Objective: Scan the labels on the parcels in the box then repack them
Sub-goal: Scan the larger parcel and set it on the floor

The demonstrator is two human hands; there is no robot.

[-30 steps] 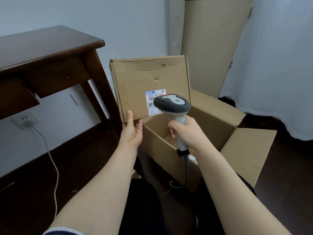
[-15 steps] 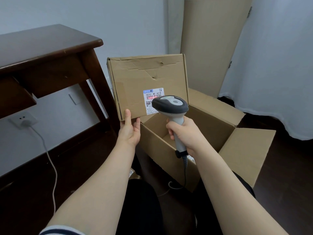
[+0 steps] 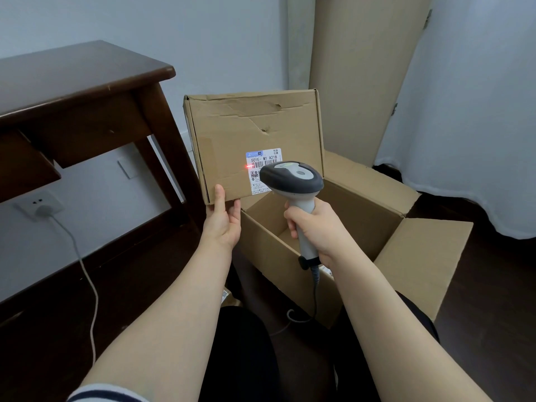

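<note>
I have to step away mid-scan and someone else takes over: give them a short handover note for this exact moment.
Left hand: grips the parcel at its lower left corner and holds it upright by the left rim of the open box.
Right hand: grips the scanner by its handle, head aimed at the label. A red light shows at the label's left edge.
Done: this parcel is out of the box and under the scanner.
Left: confirm the read, then put the parcel back into the box. The part of the box interior in view looks empty.
</note>
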